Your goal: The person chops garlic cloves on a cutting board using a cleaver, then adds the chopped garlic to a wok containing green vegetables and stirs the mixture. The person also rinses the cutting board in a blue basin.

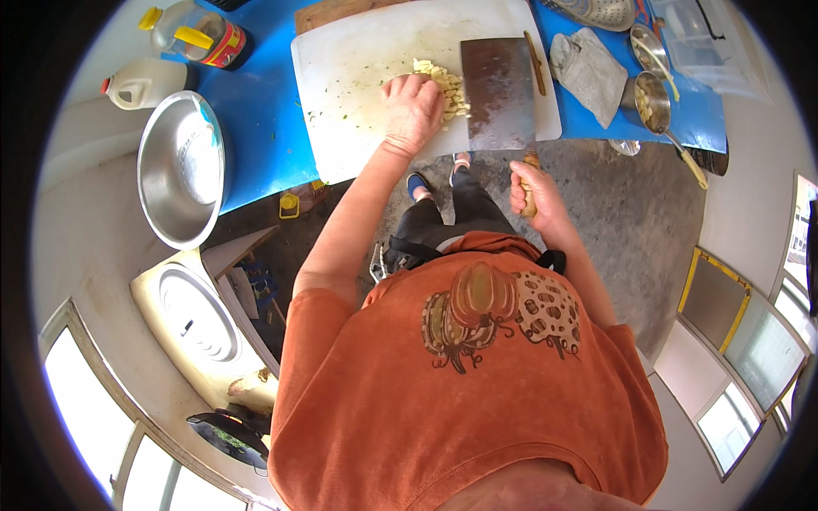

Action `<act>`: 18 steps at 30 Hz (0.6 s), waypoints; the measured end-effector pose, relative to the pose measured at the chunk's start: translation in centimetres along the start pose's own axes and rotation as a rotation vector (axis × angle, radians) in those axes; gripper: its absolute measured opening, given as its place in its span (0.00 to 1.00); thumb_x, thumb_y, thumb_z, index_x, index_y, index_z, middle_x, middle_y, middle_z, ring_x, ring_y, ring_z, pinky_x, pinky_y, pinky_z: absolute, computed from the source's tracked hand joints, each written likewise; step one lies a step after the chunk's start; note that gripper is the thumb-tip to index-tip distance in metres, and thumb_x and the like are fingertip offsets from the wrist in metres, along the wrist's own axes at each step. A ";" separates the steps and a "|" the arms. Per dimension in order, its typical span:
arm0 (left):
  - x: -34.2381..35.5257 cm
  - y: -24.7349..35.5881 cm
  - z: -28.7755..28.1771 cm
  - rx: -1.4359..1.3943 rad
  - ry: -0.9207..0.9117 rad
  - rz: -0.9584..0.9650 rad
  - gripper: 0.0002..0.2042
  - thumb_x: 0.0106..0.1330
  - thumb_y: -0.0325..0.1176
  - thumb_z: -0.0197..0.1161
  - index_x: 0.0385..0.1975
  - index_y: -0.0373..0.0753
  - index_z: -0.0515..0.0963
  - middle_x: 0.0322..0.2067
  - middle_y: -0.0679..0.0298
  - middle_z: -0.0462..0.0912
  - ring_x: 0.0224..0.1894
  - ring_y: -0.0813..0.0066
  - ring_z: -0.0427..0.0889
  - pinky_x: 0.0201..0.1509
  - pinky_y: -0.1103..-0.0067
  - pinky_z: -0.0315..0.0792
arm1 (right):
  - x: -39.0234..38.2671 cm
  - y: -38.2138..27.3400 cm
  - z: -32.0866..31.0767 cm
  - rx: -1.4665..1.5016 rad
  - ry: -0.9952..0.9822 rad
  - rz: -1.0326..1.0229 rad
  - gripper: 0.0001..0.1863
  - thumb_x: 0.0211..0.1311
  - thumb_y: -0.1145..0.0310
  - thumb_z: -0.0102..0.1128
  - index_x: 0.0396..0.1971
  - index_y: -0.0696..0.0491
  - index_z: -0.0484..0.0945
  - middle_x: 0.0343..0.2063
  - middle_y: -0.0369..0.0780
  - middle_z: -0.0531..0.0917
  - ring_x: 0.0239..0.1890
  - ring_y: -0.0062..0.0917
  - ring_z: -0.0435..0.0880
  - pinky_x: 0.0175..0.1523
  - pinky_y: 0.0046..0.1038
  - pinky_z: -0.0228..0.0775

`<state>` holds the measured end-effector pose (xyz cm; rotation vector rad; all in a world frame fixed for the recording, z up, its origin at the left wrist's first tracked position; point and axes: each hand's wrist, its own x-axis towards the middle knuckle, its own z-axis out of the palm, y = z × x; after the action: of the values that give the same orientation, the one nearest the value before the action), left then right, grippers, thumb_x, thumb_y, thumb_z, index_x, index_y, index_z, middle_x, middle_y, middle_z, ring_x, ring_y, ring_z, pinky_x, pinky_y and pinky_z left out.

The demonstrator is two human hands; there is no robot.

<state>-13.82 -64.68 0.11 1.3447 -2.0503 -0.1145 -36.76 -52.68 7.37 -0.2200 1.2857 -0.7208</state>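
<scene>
A white cutting board (358, 85) lies on the blue table, with a heap of chopped pale-yellow pieces (452, 89), which look like garlic, near its middle. My left hand (413, 111) is closed over the heap's left side, fingers curled down and fingertips hidden against the pieces. In my right hand (538, 198) is the wooden handle of a broad cleaver (498, 94). Its dark blade lies flat over the board's right part, beside the pieces, and the handle sticks out past the near edge. Whether the blade touches the board I cannot tell.
A steel basin (158, 170) stands at the table's left edge, near a white jug (149, 83) and yellow-capped bottles (204, 38). On the right are a grey cloth (590, 72), a small pan (652, 106) with pale pieces, and a perforated metal strainer (601, 10). A thin knife (534, 64) lies beside the cleaver.
</scene>
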 end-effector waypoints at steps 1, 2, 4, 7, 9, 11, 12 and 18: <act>-0.2 0.1 0.0 -0.022 0.007 0.000 0.10 0.54 0.37 0.66 0.35 0.47 0.77 0.38 0.66 0.77 0.42 0.64 0.72 0.50 0.67 0.64 | 0.1 -0.1 -0.4 0.008 0.000 0.003 0.16 0.60 0.57 0.62 0.22 0.51 0.71 0.12 0.32 0.69 0.12 0.18 0.67 0.18 0.24 0.57; 0.1 0.9 -1.2 -0.043 0.012 0.001 0.10 0.54 0.36 0.66 0.35 0.47 0.77 0.37 0.67 0.77 0.42 0.64 0.72 0.50 0.67 0.64 | 0.4 -0.3 -0.9 0.019 -0.001 0.007 0.15 0.60 0.57 0.62 0.23 0.51 0.71 0.12 0.32 0.69 0.12 0.18 0.67 0.18 0.24 0.57; 0.2 2.8 -2.9 -0.053 -0.036 0.044 0.10 0.54 0.36 0.65 0.36 0.48 0.77 0.38 0.68 0.77 0.42 0.64 0.72 0.49 0.67 0.64 | 0.6 -0.3 -1.0 0.024 0.000 0.012 0.15 0.60 0.58 0.63 0.22 0.52 0.71 0.12 0.33 0.69 0.12 0.18 0.67 0.18 0.23 0.57; 0.0 3.6 -2.1 -0.125 -0.051 0.167 0.10 0.54 0.35 0.65 0.36 0.48 0.77 0.39 0.67 0.77 0.43 0.64 0.72 0.49 0.68 0.64 | 0.4 -0.2 0.1 -0.028 -0.032 0.024 0.16 0.60 0.58 0.63 0.21 0.52 0.71 0.12 0.33 0.70 0.12 0.18 0.68 0.19 0.24 0.58; -0.5 1.4 -0.9 0.016 -0.056 0.047 0.08 0.54 0.32 0.64 0.35 0.47 0.77 0.40 0.65 0.77 0.41 0.65 0.73 0.49 0.68 0.64 | 0.1 -0.1 0.7 -0.048 -0.020 -0.004 0.16 0.60 0.59 0.63 0.21 0.52 0.71 0.12 0.33 0.70 0.12 0.18 0.68 0.19 0.23 0.59; 0.3 -1.0 -0.8 -0.119 0.010 -0.122 0.08 0.57 0.30 0.62 0.37 0.43 0.78 0.42 0.61 0.78 0.44 0.61 0.75 0.50 0.67 0.67 | -0.4 0.4 0.2 -0.034 -0.038 -0.014 0.16 0.60 0.58 0.62 0.21 0.52 0.70 0.11 0.33 0.69 0.12 0.18 0.68 0.19 0.23 0.58; 0.7 -2.1 -0.6 -0.213 0.028 -0.150 0.09 0.59 0.30 0.61 0.39 0.42 0.78 0.44 0.59 0.78 0.46 0.59 0.75 0.51 0.67 0.68 | -0.8 0.8 -0.4 -0.031 -0.063 -0.021 0.17 0.61 0.57 0.60 0.21 0.52 0.69 0.11 0.32 0.68 0.12 0.18 0.67 0.19 0.23 0.57; 1.5 -3.4 1.0 -0.212 -0.017 -0.025 0.15 0.66 0.36 0.54 0.50 0.38 0.76 0.52 0.53 0.75 0.53 0.53 0.74 0.58 0.67 0.69 | -1.1 4.0 -5.2 0.002 -0.030 0.018 0.18 0.64 0.54 0.56 0.20 0.50 0.68 0.11 0.32 0.66 0.12 0.19 0.63 0.20 0.25 0.55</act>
<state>-12.12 -67.80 -1.38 1.2411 -1.9739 -0.3461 -40.19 -47.74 4.64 -0.2171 1.2568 -0.7013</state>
